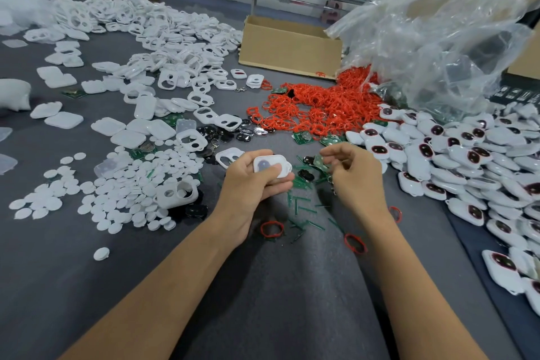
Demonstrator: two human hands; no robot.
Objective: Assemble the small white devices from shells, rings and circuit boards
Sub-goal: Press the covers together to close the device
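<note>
My left hand (253,181) grips a small white shell (271,166) with two window holes, thumb laid across its face. Just right of it, my right hand (355,172) hovers with curled fingers, pinching what looks like a green circuit board (320,161) at its fingertips. Loose green boards and black button pads (306,175) lie on the grey mat between and below the hands. A heap of red rings (315,105) lies beyond the hands. White shells (163,47) are piled far left. Finished white devices (455,155) with dark red-rimmed windows are heaped at right.
White round discs (122,190) cover the mat at left. A cardboard box (289,47) stands at the back, with a crumpled clear plastic bag (438,32) to its right. Two stray red rings (271,228) (355,242) and green offcuts lie near my wrists.
</note>
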